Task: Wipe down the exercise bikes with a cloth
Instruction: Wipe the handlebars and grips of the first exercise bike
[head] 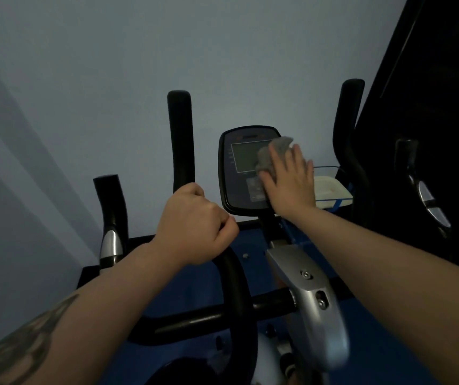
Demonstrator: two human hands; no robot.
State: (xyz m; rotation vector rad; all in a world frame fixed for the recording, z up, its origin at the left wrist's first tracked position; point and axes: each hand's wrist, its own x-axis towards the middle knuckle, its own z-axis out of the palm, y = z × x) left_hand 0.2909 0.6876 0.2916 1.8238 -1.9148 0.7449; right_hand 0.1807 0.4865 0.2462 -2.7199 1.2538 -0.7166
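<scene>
R hand (pixel 289 184) cloth (pixel 274 154) on console (pixel 239 168), L hand (pixel 195 226) handlebar (pixel 179 140)

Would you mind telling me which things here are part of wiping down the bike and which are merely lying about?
In use: grey cloth pressed flat by the right hand on the console; left hand gripping the black handlebar.

Lying about: white container in the blue wire tray beside the console.
</scene>
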